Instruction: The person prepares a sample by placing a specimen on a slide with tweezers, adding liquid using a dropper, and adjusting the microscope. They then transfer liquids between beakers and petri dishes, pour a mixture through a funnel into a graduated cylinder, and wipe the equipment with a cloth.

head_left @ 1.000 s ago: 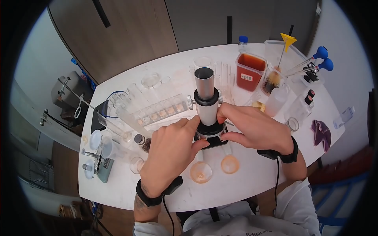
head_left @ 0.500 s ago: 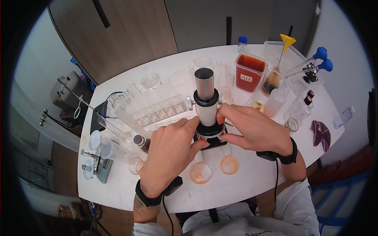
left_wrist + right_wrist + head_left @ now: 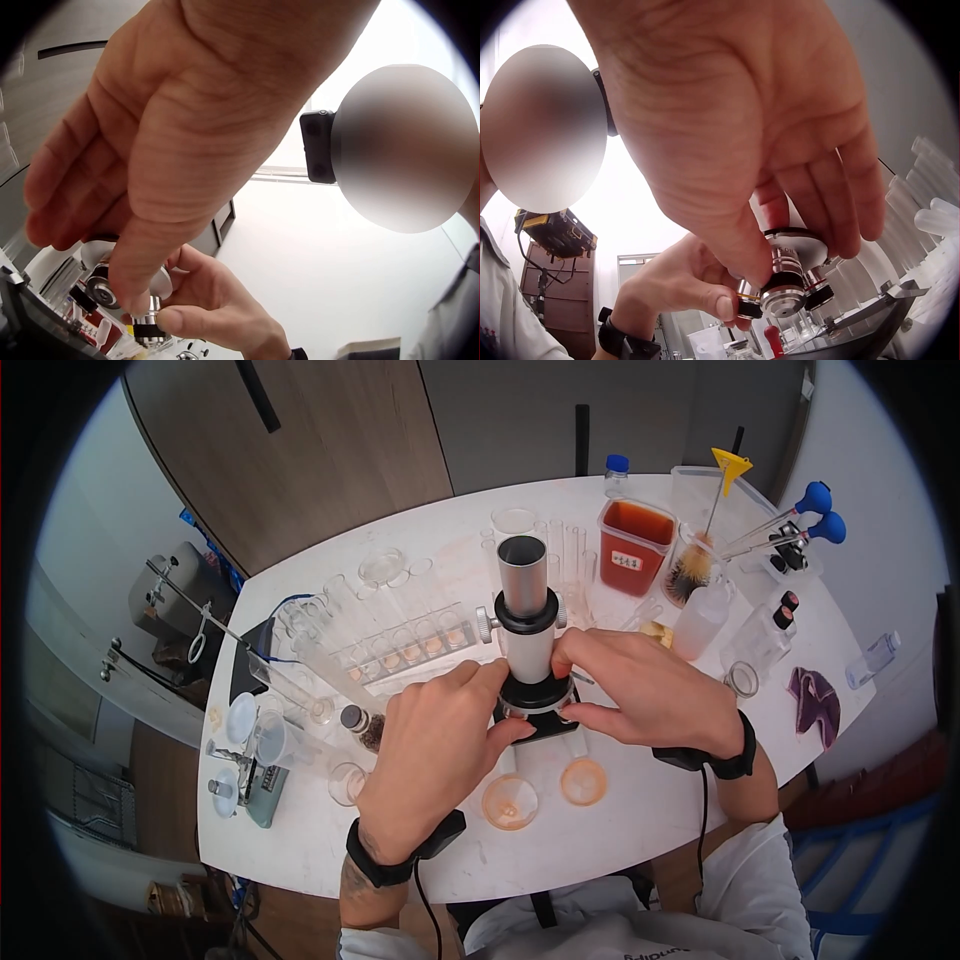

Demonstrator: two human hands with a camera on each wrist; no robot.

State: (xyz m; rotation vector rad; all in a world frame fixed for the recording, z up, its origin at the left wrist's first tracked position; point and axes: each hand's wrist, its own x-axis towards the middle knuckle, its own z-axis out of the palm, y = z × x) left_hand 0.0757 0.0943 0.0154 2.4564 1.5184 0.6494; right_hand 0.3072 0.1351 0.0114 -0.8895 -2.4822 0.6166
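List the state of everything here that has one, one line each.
Microscope: upright
Left hand: grips the microscope low down
Right hand: same, other side
Blue-topped bottle: capped, upright
Dark-topped jar: capped
Purple cloth: crumpled
Red tub: upright, contents in, lid unclear

The head view looks down; close wrist views, facing up, share the objectives (image 3: 784,298).
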